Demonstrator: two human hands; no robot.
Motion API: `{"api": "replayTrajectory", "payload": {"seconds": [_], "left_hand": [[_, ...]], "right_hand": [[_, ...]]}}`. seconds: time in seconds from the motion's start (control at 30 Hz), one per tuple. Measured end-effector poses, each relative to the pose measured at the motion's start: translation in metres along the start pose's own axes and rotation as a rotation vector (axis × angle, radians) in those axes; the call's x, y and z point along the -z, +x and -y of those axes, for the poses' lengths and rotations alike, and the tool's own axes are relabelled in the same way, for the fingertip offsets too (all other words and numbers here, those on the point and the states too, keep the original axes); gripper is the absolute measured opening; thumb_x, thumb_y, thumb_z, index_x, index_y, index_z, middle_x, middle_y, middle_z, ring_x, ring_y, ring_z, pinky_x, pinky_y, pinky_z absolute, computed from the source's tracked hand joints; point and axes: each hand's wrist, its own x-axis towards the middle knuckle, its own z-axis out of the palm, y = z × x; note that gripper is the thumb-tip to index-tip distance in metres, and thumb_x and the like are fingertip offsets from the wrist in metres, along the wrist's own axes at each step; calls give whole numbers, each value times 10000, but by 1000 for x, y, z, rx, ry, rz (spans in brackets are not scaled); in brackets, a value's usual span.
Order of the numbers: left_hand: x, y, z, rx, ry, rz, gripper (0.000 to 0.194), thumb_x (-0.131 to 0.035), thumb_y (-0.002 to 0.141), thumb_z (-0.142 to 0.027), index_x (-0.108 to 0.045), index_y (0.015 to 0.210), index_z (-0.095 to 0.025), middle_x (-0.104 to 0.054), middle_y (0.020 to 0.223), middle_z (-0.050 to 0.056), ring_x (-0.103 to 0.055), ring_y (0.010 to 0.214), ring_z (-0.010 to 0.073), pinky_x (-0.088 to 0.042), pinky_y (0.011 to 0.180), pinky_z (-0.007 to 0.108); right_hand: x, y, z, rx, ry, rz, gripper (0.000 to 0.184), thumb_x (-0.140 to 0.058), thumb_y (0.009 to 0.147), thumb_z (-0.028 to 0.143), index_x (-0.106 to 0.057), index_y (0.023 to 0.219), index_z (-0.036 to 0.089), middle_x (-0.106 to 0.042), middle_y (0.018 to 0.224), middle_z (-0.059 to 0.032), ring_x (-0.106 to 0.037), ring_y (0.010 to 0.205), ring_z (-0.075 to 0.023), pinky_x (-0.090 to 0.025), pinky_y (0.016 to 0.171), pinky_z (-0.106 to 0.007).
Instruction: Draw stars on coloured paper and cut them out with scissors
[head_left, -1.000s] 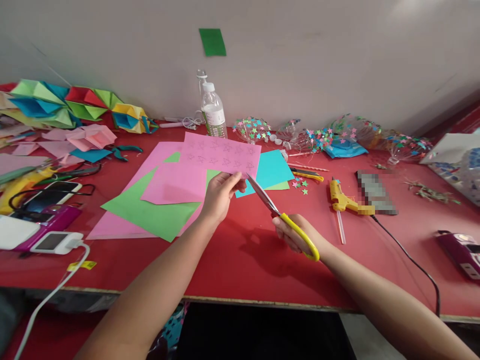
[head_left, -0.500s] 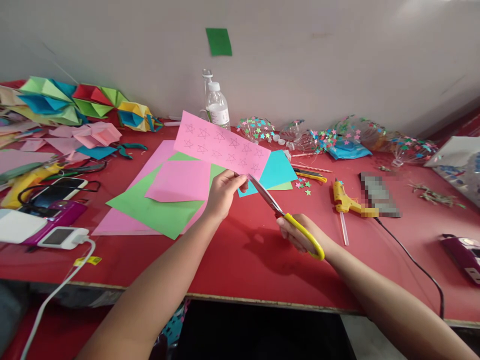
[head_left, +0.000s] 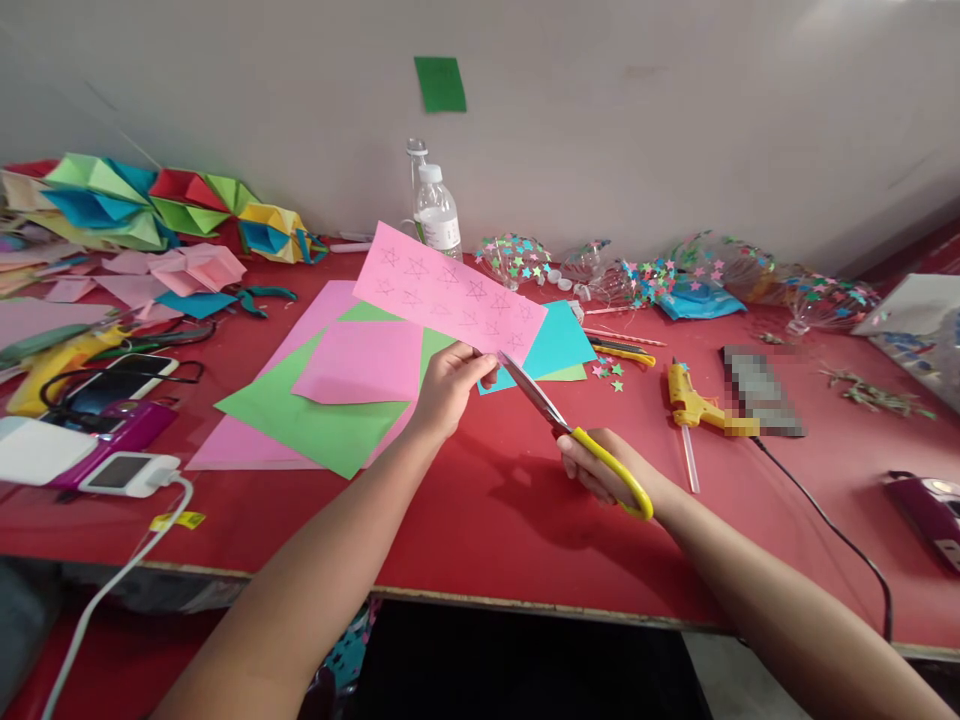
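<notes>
A pink sheet of paper [head_left: 446, 285] with two rows of hand-drawn stars is raised above the table, pinched at its lower edge by my left hand [head_left: 454, 385]. My right hand [head_left: 604, 465] grips yellow-handled scissors [head_left: 544, 400]. Their blades point up and left, and the tips are at the paper's lower edge, close to my left fingertips. Below lie a green sheet [head_left: 345, 435], a smaller pink sheet [head_left: 360, 365] and a blue sheet [head_left: 559, 340]. Several small cut stars [head_left: 607, 370] rest beside the blue sheet.
To the right lie a yellow glue gun [head_left: 694, 402] with a cord, and a dark phone-like slab [head_left: 750, 390]. A box cutter [head_left: 626, 352] is behind. Clear bottles [head_left: 437, 215] and star-covered ornaments [head_left: 514, 258] line the wall. Folded paper [head_left: 187, 200], phones and cables crowd the left.
The pink sheet has tilted slightly in my left hand. The scissors stay at its lower edge, with barely any other movement.
</notes>
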Motion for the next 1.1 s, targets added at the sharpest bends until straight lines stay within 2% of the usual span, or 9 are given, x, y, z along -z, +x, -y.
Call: {"api": "replayTrajectory", "payload": {"seconds": [0.47,1.1], "left_hand": [[0,1,-2,5,14,-7,161,-659,719,-286,-628,602,-181,-592,566,-1,-532,560,124,-436,582,269],[-2,0,-3,33,-87,-39,153,-677,686,-286,-627,589,-178,-607,558,2,-546,536,118,-440,556,266]], "right_hand": [[-3,0,2,-32,-34,-56,577,-487,837,741,-439,602,216,-384,383,71,-359,329,-69,-276,373,-226],[-1,1,-3,-44,9,-33,587,-536,804,756,-454,612,207,-377,400,79,-346,328,-63,-249,363,-220]]}}
